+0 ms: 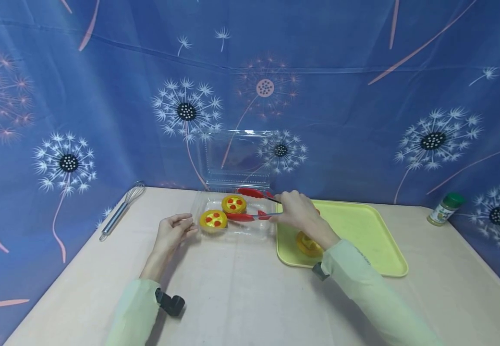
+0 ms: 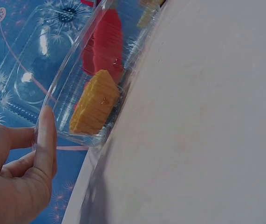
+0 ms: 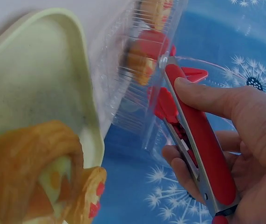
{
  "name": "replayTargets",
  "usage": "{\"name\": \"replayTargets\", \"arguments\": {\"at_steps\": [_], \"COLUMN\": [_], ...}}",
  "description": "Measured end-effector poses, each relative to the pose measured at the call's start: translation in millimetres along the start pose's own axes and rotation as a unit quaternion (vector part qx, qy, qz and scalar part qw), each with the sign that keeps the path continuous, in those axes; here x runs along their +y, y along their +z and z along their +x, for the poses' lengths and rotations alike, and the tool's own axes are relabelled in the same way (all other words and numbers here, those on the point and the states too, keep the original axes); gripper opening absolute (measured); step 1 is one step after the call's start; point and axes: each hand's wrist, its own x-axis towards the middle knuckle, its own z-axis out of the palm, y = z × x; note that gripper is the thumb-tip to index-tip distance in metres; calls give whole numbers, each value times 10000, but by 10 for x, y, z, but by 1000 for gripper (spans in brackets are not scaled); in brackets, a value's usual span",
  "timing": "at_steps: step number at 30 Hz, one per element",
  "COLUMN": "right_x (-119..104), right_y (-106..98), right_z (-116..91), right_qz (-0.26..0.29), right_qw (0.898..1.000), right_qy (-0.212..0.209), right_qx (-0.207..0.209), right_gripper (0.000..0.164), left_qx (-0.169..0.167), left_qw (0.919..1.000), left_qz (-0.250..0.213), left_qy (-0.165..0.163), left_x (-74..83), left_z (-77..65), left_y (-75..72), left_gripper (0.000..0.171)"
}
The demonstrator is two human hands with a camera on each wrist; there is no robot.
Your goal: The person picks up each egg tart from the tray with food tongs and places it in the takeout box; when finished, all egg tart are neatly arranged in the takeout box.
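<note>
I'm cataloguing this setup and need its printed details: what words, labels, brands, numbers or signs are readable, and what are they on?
None can be read.
Label on the green-lidded jar: too small and blurred.
Faint marking on the right sleeve: too small to tell whether it is lettering.
Red tongs, clear clamshell container, yellow tray, whisk: no readable text.

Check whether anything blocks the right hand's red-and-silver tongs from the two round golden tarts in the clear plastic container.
Nothing visible: the raised clear plastic lid stands behind the container, and the right hand holds the tongs, red tips inside, near the tarts.
</note>
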Motion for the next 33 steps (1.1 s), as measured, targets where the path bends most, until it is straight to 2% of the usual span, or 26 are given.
{"name": "replayTargets", "arguments": {"at_steps": [7,15,25,33], "right_x": [74,193,360,564], "right_y": [-95,-213,-337,-374], "right_z": [-117,-268,-549,-793], "right_qz": [129,637,1140,1230], "right_qw": [9999,9979,9929,9903], "right_qy": [-7,36,322,526], "right_qx": [87,103,140,371], "right_gripper": [67,70,74,76], "left_qx": [-25,-37,-56,-134], "left_qw": [10000,10000,9999,9996], "left_qz": [-66,42,53,50], "left_qy": [-48,-69,-113,-241], "left_x": [-5,0,2,18], "left_z": [0,3,4,-34], "left_y": [12,-4,5,11], "left_gripper": [40,39,40,43]}}
